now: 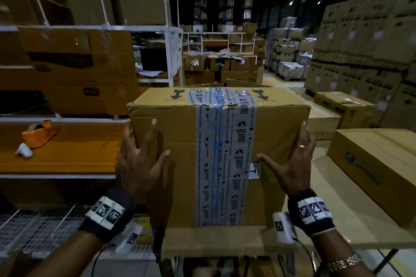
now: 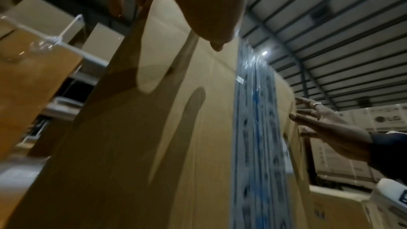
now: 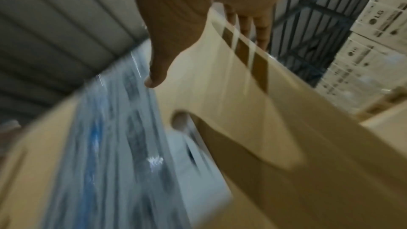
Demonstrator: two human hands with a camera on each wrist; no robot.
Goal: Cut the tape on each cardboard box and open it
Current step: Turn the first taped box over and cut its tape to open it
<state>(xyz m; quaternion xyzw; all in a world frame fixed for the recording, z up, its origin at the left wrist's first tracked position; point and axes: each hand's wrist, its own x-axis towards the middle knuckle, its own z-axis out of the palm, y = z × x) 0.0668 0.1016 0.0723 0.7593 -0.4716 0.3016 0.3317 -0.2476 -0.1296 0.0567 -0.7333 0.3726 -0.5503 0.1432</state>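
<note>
A tall brown cardboard box [image 1: 175, 132] stands upright in front of me on a flat cardboard sheet [image 1: 213, 243]. A wide strip of grey printed tape [image 1: 222, 153] runs down its near face and over the top, crumpled at the top edge. My left hand [image 1: 144, 153] is at the box's left edge with spread, straight fingers. At the right edge my right hand [image 1: 292, 159] has its thumb on the near face and its fingers along the side. Neither hand holds a tool. The wrist views show the box [image 2: 143, 145], the tape [image 3: 110, 145] and the right hand [image 2: 326, 128] close up, blurred.
An orange tape dispenser [image 1: 39, 134] lies on the shelf at the left, under racks of cartons. Flat cartons [image 1: 371, 171] lie close on the right, and a wall of stacked boxes [image 1: 364, 47] rises behind them. A wire mesh surface [image 1: 40, 227] is at the lower left.
</note>
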